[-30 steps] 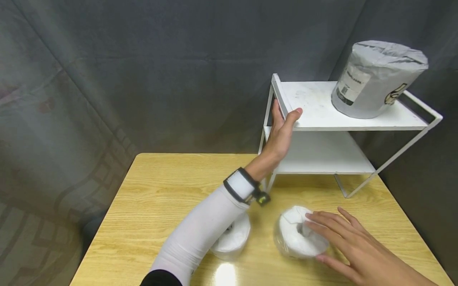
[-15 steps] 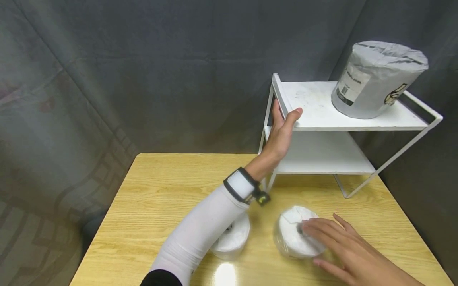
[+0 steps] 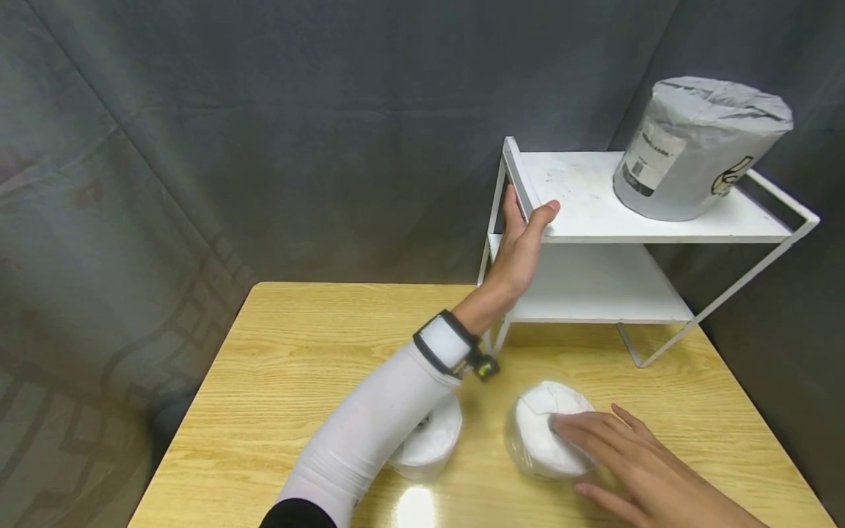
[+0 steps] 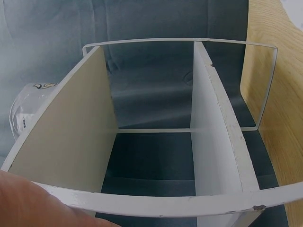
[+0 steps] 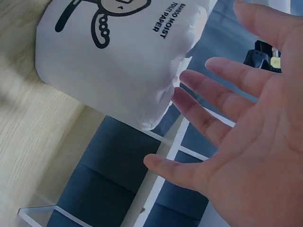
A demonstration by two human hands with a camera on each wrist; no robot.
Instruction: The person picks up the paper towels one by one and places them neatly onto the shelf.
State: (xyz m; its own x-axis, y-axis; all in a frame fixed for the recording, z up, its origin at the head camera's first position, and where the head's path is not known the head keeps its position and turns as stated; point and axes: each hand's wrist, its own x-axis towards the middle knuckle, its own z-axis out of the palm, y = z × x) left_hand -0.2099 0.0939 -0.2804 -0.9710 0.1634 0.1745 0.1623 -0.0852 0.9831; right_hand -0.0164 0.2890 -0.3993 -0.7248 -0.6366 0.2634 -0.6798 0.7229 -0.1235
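My left hand grips the upper left side of a small white two-tier shelf rack, thumb at the front of the top board. In the left wrist view its thumb lies against the frame's white bar. My right hand is spread, palm toward a wrapped toilet paper roll standing on the table, its fingertips overlapping the roll's top near the centre hole. The right wrist view shows this roll with printed lettering and a cartoon, the fingers straight beside its crumpled end.
A second wrapped roll stands on the wooden table, partly hidden behind my left forearm. Another wrapped roll stands on the right of the rack's top board. Grey curtains hang behind the table.
My right hand has shifted a little left and toward me over the roll. The left hand keeps its hold on the rack, and the rolls stay in place.
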